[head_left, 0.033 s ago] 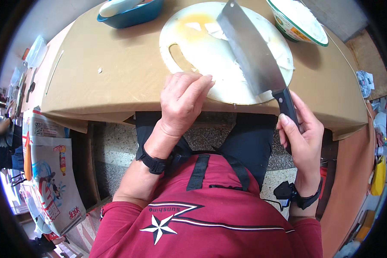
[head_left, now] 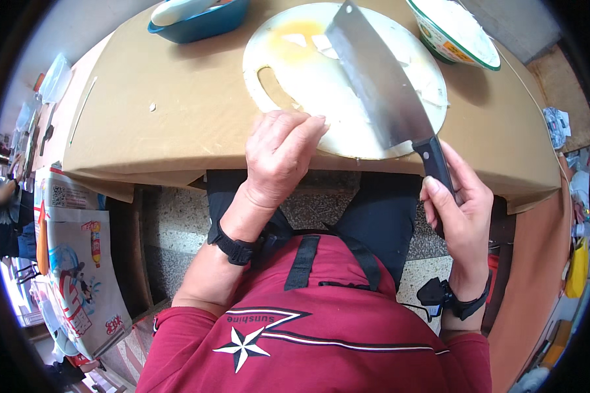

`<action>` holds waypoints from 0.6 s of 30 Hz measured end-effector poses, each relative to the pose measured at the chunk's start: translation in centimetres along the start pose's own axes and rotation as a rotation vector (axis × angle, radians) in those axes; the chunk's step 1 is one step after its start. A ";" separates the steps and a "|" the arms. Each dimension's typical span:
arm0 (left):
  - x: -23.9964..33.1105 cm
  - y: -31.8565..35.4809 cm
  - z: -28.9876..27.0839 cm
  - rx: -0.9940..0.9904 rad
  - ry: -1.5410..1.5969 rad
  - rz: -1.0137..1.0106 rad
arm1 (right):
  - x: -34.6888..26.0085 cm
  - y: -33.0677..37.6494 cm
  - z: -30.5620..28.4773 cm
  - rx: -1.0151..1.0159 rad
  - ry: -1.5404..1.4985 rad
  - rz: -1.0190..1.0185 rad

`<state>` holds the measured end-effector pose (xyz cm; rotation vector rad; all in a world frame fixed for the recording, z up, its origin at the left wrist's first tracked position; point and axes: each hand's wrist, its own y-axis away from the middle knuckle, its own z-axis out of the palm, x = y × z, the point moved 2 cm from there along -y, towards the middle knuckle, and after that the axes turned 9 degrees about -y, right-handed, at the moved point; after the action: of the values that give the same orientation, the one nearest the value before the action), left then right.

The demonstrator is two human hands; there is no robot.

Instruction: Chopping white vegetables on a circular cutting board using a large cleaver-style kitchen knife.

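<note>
In my right hand (head_left: 457,196) is the black handle of a broad cleaver (head_left: 380,78). Its blade slants up and left above a round white cutting board (head_left: 337,124), whose near edge reaches the table's front. Thin white pieces (head_left: 432,92) lie on the board around the blade, beside a yellowish stain (head_left: 298,29). My left hand (head_left: 280,150) is closed at the board's near left edge, thumb and fingers pinched together, apart from the blade. Whatever those fingertips hold, if anything, is too small to make out.
At the far right stands a patterned bowl (head_left: 449,39) heaped with white pieces. A blue basin (head_left: 206,23) with a pale, long item (head_left: 174,11) in it sits at the far left. Brown covering (head_left: 144,137) drapes the table. A printed bag (head_left: 78,262) is at left.
The cleaver's blade has shifted slightly to the left over the board, and my right hand has tilted a little with it. My left hand has barely moved.
</note>
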<state>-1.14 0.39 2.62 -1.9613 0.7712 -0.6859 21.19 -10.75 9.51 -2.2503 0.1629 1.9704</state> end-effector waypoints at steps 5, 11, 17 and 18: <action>0.3 0.4 0.9 -0.005 -0.020 0.134 | -0.4 0.7 0.6 -0.068 -0.019 0.061; 1.3 0.8 1.6 -0.103 0.006 0.072 | -0.6 1.0 0.8 -0.086 0.073 0.051; 1.4 1.0 1.5 -0.128 0.059 0.022 | -0.9 1.3 0.9 -0.082 0.111 0.057; 1.4 1.0 1.5 -0.128 0.059 0.022 | -0.9 1.3 0.8 -0.081 0.111 0.068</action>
<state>0.61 -0.28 1.25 -2.0520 0.8907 -0.6989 20.02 -11.89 10.26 -2.4383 0.1777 1.9181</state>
